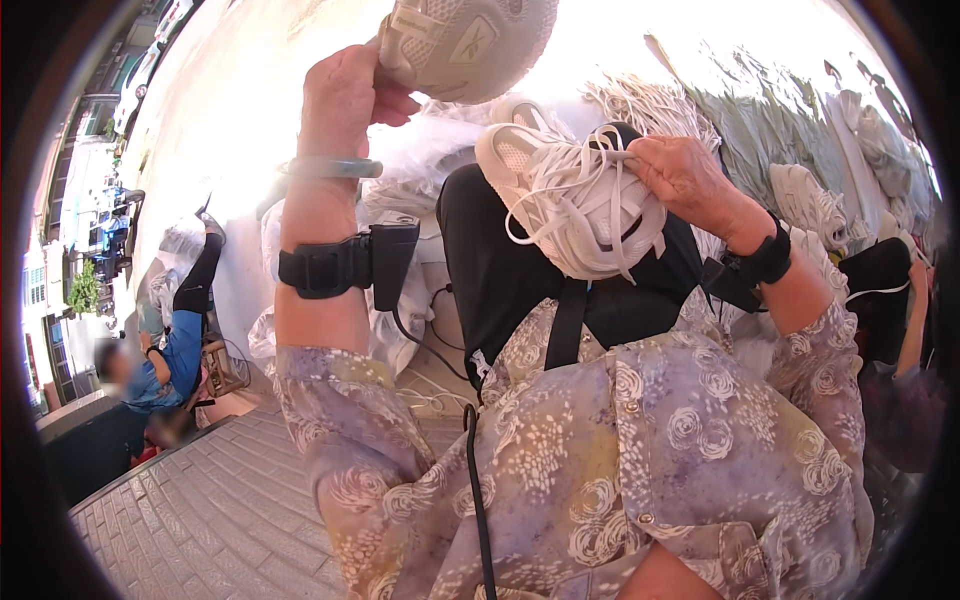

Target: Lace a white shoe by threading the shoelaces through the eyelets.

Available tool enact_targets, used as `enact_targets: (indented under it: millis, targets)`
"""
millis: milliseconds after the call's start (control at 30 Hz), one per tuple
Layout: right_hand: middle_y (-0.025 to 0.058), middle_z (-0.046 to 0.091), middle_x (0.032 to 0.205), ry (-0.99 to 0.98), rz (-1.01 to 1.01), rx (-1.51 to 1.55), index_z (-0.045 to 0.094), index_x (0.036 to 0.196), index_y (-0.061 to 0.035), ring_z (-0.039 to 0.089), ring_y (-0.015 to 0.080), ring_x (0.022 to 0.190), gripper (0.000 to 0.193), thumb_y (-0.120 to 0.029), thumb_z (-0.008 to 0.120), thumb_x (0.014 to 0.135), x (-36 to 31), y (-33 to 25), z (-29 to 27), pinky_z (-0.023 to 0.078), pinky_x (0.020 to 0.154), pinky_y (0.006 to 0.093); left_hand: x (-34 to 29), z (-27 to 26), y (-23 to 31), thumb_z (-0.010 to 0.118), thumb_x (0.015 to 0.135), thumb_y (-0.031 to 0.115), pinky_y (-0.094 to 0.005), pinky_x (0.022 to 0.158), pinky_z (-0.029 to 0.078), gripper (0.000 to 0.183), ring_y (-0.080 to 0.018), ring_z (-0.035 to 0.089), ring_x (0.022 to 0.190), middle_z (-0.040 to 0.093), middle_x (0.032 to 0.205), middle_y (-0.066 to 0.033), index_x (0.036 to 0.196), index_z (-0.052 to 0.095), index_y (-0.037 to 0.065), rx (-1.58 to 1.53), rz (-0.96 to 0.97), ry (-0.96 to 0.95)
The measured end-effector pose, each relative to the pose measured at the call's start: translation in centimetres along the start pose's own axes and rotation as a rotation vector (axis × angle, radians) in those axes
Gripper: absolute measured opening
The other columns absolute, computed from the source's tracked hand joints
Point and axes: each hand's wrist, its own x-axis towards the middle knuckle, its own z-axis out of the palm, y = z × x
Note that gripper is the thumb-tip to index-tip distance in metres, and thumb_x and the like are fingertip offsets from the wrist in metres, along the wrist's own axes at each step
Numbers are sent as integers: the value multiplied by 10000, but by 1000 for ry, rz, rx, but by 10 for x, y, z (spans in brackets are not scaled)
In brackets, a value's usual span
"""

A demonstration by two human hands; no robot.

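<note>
My left hand (345,90) is raised at the top, its fingers closed on the heel end of a white sneaker (465,50) held up in front of me. A second white sneaker (590,215) lies across my lap, its loose white laces spread over the upper. At that shoe's right edge, my right hand (685,180) is closed, thumb and fingers pinching the opening or a lace; which one I cannot tell. Part of another pale shoe (530,118) shows just beyond the lap shoe.
A bundle of white laces (665,105) lies ahead on the right, with more pale shoes (805,200) beyond my right hand. Plastic bags (420,150) are heaped near my knees. A person in blue (175,360) sits at far left; another person's arm (912,310) shows at far right.
</note>
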Motion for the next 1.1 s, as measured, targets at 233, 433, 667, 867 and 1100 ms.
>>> enact_targets:
  millis: [233,433,667,867,1100]
  targets:
    - [189,501,650,76,221,90,490,727,12,505,364,630,252,-184,486,884,-9,4,40,387,568,419,-13,44,21,443,905,338,-247,392,478,437,-165,583,448,586,580,-111,749,604,-38,-2,-53,-150]
    - [180,553,674,61,188,-12,520,728,-3,561,362,693,206,-163,487,853,3,-12,57,441,608,435,-38,40,-15,457,881,263,-224,459,500,325,-141,608,496,618,605,-112,790,597,-17,113,24,-154]
    - [150,621,735,113,-20,-248,618,770,-28,617,322,749,143,-141,532,748,12,20,100,501,668,384,-66,38,-25,442,904,256,-214,455,490,325,-123,605,492,611,584,-95,794,596,-8,153,-34,-126]
    - [147,654,834,19,156,273,639,919,-8,625,273,714,231,-207,567,826,-8,51,86,495,684,309,-103,55,-45,442,870,140,-248,428,459,260,-121,591,460,578,539,-82,658,485,-4,143,-74,-102]
    - [75,612,853,282,318,725,583,998,37,575,145,777,232,-166,542,893,-30,28,54,473,723,261,-121,69,-63,486,826,111,-427,517,446,146,-386,545,547,529,567,-190,715,469,18,712,320,23]
